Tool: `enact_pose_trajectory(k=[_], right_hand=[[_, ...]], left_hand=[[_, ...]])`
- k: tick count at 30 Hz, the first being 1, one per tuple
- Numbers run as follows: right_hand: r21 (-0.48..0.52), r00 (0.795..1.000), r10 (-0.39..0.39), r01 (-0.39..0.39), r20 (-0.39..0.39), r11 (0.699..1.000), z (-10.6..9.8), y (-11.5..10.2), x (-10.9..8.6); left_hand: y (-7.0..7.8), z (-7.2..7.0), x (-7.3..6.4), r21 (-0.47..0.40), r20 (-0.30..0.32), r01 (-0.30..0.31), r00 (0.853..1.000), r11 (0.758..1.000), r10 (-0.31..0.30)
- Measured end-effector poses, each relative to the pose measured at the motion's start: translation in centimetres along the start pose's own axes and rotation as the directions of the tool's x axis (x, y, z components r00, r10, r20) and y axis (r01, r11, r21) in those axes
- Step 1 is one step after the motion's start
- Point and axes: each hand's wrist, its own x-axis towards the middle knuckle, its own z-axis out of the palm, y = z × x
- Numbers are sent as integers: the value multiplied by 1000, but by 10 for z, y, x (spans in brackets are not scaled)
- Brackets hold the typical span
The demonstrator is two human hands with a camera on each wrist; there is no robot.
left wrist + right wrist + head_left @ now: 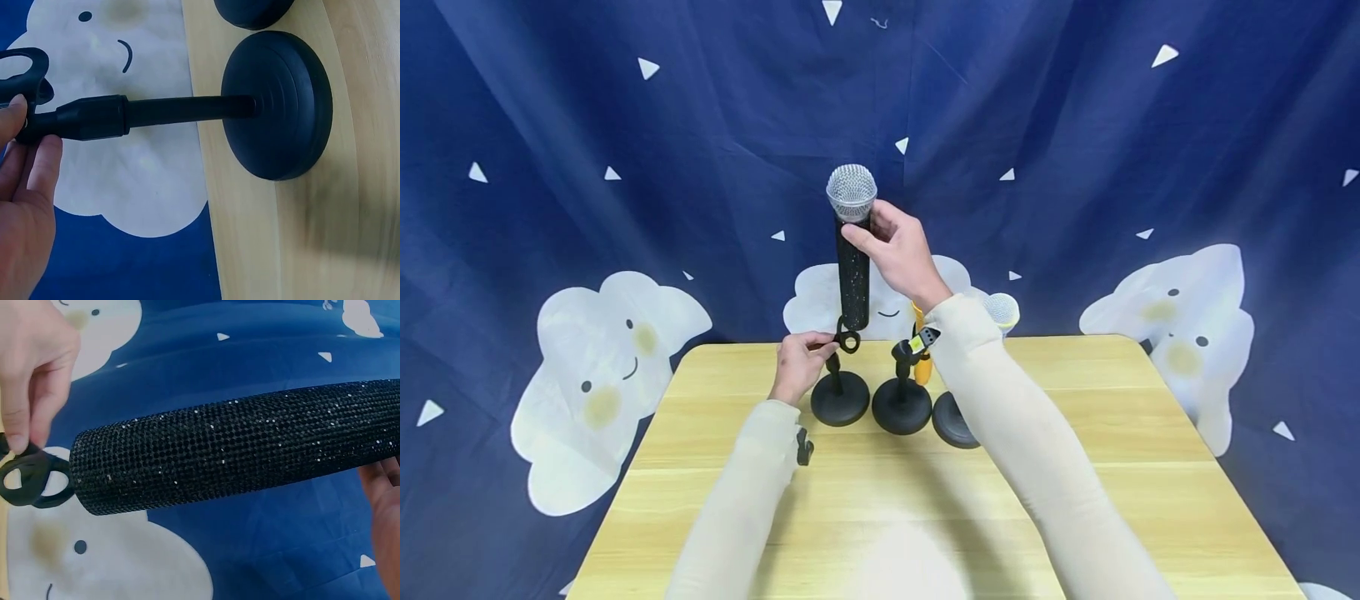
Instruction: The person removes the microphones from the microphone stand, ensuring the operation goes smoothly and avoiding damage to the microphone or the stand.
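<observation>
A black, glittery microphone point(853, 279) with a silver mesh head stands nearly upright in the air above the left-hand desktop microphone stand point(840, 402). My right hand point(904, 250) grips it just under the head. Thumb and fingers of my left hand point(801, 365) pinch the ring-shaped clip point(849, 342) at the top of that stand. From the left wrist, the black post point(175, 111) and round base point(281, 106) are seen on the table. In the right wrist view, the microphone's lower end point(94, 475) is close to the clip point(28, 481); whether they touch I cannot tell.
To the right stand a second black stand point(901, 408) and a third stand's base point(953, 423), partly behind my right sleeve. A yellow-orange object point(922, 371) and a white mesh microphone head point(1002, 310) show behind. A blue cloud-patterned curtain point(737, 167) hangs behind the wooden table point(700, 467).
</observation>
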Motion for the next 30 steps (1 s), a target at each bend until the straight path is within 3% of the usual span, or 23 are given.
enact_pose_trajectory(k=[13, 30], right_hand=[[31, 997, 73, -73, -6, 997, -2, 12, -13], [19, 999, 47, -46, -21, 999, 3, 24, -30]], left_hand=[[-3, -3, 1, 20, 35, -25, 999, 999, 24], [-1, -6, 0, 22, 74, -16, 997, 1000, 15]])
